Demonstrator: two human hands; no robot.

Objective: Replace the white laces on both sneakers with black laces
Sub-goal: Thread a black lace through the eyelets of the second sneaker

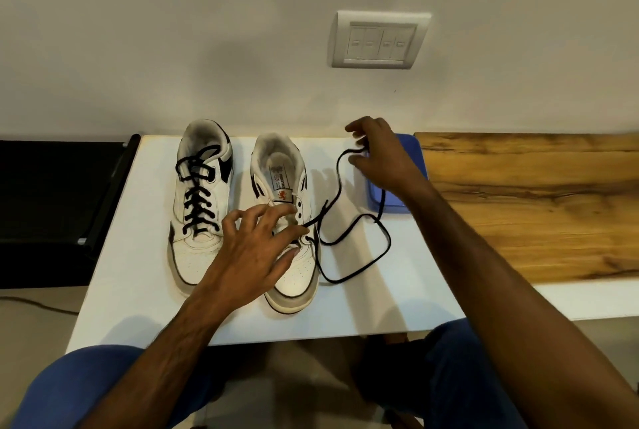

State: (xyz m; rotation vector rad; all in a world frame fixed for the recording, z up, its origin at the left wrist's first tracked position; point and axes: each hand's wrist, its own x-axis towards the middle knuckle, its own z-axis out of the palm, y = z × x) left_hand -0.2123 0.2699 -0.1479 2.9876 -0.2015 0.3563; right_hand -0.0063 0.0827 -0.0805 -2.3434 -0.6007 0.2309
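Two white sneakers stand side by side on a white table [145, 290], toes toward me. The left sneaker [198, 207] is laced up with a black lace. The right sneaker [292, 273] has bare upper eyelets. A loose black lace [359, 266] runs from its lower eyelets and loops over the table to the right. My left hand [256, 255] rests over the right sneaker's vamp with fingers spread, fingertips at the lace by the eyelets. My right hand [383, 155] is raised further back and pinches the far part of the lace.
A blue lidded container [390, 202] sits under my right hand at the table's right edge. A wooden surface [536, 204] lies to the right, a black object [52, 207] to the left. A switch plate [378, 39] is on the wall behind.
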